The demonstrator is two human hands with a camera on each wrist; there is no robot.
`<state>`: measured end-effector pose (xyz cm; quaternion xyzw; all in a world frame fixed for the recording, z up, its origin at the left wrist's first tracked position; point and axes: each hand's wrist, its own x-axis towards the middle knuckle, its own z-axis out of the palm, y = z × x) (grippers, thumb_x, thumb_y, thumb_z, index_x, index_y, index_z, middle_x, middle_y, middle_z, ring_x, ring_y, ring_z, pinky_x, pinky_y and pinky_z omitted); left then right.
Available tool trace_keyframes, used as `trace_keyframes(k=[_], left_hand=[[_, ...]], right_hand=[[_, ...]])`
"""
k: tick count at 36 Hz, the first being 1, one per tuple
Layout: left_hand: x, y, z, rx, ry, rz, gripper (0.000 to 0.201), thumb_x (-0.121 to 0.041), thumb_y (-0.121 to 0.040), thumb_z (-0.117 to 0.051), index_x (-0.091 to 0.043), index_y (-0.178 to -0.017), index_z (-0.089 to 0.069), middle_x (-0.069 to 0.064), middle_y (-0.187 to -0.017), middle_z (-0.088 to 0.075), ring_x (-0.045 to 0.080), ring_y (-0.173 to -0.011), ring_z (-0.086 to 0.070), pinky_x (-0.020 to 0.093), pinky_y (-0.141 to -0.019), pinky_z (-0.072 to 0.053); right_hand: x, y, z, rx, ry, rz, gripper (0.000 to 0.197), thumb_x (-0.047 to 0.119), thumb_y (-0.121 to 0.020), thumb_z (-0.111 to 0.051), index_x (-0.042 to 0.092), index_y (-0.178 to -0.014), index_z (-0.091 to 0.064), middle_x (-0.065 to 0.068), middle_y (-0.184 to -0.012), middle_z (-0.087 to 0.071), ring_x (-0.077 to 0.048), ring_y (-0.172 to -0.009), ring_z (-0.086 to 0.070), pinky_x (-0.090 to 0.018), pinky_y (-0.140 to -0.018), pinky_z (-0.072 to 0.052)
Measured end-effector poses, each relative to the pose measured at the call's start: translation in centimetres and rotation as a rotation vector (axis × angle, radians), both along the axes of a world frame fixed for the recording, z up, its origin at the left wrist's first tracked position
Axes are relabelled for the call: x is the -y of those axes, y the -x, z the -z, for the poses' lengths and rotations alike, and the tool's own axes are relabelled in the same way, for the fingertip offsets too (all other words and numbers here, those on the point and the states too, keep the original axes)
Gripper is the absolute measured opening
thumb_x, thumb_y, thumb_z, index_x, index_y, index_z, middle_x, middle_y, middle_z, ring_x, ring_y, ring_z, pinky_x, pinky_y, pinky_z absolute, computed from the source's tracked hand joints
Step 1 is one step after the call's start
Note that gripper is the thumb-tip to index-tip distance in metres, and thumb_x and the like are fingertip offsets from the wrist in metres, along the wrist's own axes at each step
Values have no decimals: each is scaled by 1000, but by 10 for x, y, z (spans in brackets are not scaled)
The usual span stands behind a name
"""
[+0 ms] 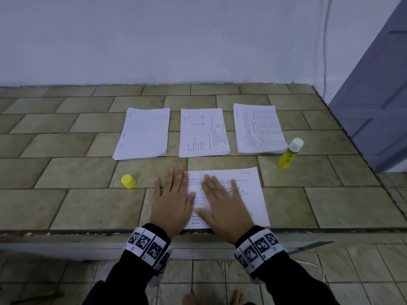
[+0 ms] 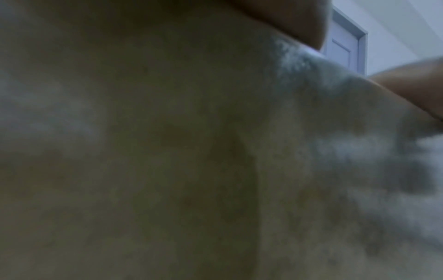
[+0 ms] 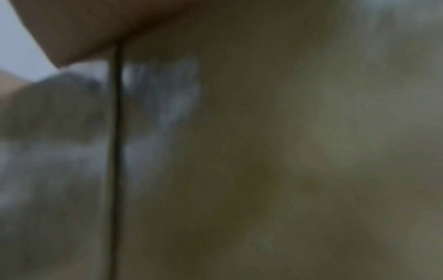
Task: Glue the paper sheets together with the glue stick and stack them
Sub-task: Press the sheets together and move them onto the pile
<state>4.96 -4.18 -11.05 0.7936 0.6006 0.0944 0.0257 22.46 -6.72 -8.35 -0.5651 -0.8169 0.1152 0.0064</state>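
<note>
A yellow cap (image 1: 128, 181) is seen at the left of the tiled worktop (image 1: 66, 148). The left hand (image 1: 171, 201) and right hand (image 1: 222, 205) are laid flat, each grip spread, on the printed sheet (image 1: 251, 194) near the front edge. Three paper stacks (image 1: 201, 132) lie behind; the uncapped glue stick (image 1: 290, 154) stands right.

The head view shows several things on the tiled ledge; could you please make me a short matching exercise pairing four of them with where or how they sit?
Things:
1. glue stick
2. yellow cap
3. near sheet
4. blank-topped pile

Places or states:
A. lies alone left of the hands
B. far row, left end
C. stands uncapped beside the right pile
D. pressed flat under the left hand and right hand

Pairs: 1-C, 2-A, 3-D, 4-B
</note>
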Motion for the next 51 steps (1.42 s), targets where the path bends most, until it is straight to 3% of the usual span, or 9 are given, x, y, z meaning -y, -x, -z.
trace_keyframes(k=[3,13,16,18,20,23,36,41,51], left_hand=[[0,1,0,6,11,-1,63,-42,-99,-24,-6,-148,-39,9,-156,-36,32,-144,-33,62,-112,-29],[1,1,-2,-2,59,-6,66,-45,-100,-18,-7,-151,-36,8,-158,-32,31,-147,-27,61,-115,-23],[0,1,-4,-11,74,0,65,-44,-101,-18,-5,-148,-39,10,-156,-37,33,-144,-33,63,-111,-30],[0,1,-5,-7,86,4,66,-45,-103,-12,-5,-148,-39,10,-155,-37,33,-144,-33,64,-110,-31],[0,1,-5,-6,94,5,71,-47,-103,-4,-5,-149,-37,10,-156,-35,33,-145,-32,64,-111,-30],[1,1,-6,3,114,3,81,-54,-98,9,-7,-153,-27,8,-162,-22,29,-150,-18,61,-118,-17],[2,-1,-8,26,165,-14,98,-68,-88,22,-5,-155,-11,7,-165,-4,23,-152,-2,53,-121,1],[2,0,-13,18,193,-31,105,-72,-77,31,-7,-155,6,5,-165,8,18,-152,10,49,-121,8],[6,2,-16,129,213,-44,116,-83,-74,19,0,-154,11,10,-164,11,15,-152,6,40,-120,17]], right_hand=[[-2,-9,5,21,11,54,79,63,-97,-6,9,-147,-36,-5,-155,-33,-18,-143,-32,-52,-110,-13],[-8,-94,-14,65,119,281,91,68,-79,12,17,-154,4,5,-162,7,-7,-148,8,-49,-119,8],[-12,-91,-39,-42,217,342,69,55,-100,-14,14,-154,-5,2,-163,1,-11,-149,3,-48,-120,1],[-13,-90,-57,-147,199,331,56,42,-103,-29,10,-148,-25,-7,-155,-29,-22,-144,-23,-44,-115,-22],[-15,-88,-72,-235,159,309,35,33,-102,-38,10,-127,-46,-7,-120,-54,-22,-111,-51,-35,-89,-39],[-25,-80,-85,-203,142,268,23,26,-101,-42,9,-113,-51,-7,-101,-57,-19,-91,-52,-33,-74,-40],[-62,-84,-55,125,145,139,27,13,-97,-46,10,-124,-48,-8,-128,-45,-24,-117,-47,-37,-95,-44],[-67,-89,-65,68,172,157,13,9,-95,-46,16,-85,-47,-7,-102,-55,-20,-93,-51,-27,-78,-41],[-98,-114,-124,-295,-7,314,11,6,-86,-63,16,-82,-63,3,-81,-61,-13,-74,-57,-10,-56,-35]])
